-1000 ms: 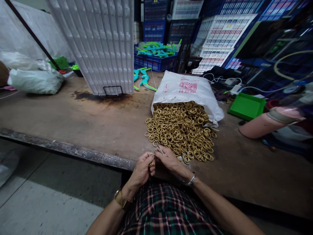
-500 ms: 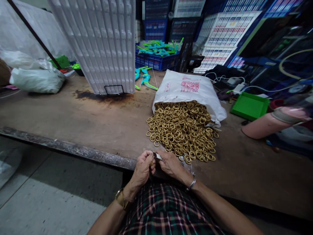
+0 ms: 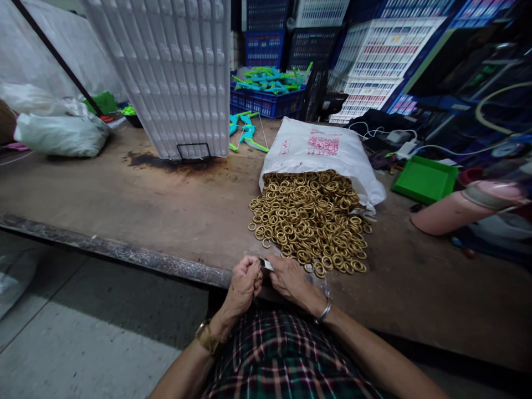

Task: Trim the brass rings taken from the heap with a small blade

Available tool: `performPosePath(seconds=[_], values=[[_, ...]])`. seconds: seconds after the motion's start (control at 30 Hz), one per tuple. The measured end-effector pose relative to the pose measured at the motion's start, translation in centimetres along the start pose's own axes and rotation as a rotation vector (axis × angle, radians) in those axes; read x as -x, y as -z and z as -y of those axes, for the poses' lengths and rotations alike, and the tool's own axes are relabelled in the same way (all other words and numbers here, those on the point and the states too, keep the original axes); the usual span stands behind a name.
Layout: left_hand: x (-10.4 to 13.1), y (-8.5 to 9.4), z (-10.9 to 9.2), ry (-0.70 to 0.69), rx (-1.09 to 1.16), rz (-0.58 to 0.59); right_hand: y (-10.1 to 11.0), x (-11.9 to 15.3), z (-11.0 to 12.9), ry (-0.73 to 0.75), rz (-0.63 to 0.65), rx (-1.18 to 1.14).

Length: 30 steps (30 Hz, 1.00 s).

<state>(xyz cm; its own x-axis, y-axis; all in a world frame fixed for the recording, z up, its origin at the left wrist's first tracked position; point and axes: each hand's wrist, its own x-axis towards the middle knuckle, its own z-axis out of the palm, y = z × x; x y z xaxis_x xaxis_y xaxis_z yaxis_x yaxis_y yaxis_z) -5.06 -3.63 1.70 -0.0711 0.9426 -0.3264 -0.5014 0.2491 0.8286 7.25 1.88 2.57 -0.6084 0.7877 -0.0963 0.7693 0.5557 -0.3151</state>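
My left hand point(image 3: 244, 281) is closed in a pinch at the table's front edge. Between its fingers a bit of gold shows, seemingly a gold ring point(image 3: 258, 276), mostly hidden by the fingers. Close beside it, my right hand point(image 3: 293, 281) is closed around a small flat blade-like tool point(image 3: 267, 265), pale with a dark end, which points at the left fingertips. Just beyond both hands lies a heap of gold rings point(image 3: 311, 221), spilling out of the mouth of a white sack point(image 3: 299, 144) with red print.
A tall stack of clear plastic trays point(image 3: 174, 83) stands on the wooden table point(image 3: 199, 205) at back left. To the right are a green tray point(image 3: 426, 180) and a pink bottle point(image 3: 453, 210). Behind sits a blue crate point(image 3: 266, 105) with turquoise-green toy bows on top.
Both hands stay in nearly the same place. The blade-like tool has shifted very slightly to the left with the right hand. The heap and sack look unchanged.
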Motion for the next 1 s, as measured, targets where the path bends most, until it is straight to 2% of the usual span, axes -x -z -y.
performPosePath(seconds=[0.27,0.43,0.5,0.63,0.73,0.87,1.0], values=[[0.1,0.0,-0.1,0.0,-0.099,-0.045,0.1,0.0,0.2,-0.003,0.051,0.004],[0.4,0.4,-0.1,0.0,-0.103,-0.034,-0.2,-0.2,0.2,0.04,0.129,-0.037],[0.9,0.5,-0.1,-0.021,-0.107,-0.002,-0.5,-0.8,-0.2,0.029,0.139,-0.041],[2.2,0.3,-0.8,-0.073,-0.094,0.143,-1.1,-2.2,-1.8,-0.014,0.109,-0.022],[2.3,0.2,-1.3,-0.068,0.012,0.147,-1.5,-2.6,-2.3,0.002,0.084,-0.039],[1.5,0.9,-1.2,-0.014,0.071,0.073,-1.2,-1.8,-0.8,0.099,0.037,-0.117],[1.2,1.7,-0.6,-0.024,0.045,0.066,0.0,-0.8,1.0,0.105,0.083,-0.138]])
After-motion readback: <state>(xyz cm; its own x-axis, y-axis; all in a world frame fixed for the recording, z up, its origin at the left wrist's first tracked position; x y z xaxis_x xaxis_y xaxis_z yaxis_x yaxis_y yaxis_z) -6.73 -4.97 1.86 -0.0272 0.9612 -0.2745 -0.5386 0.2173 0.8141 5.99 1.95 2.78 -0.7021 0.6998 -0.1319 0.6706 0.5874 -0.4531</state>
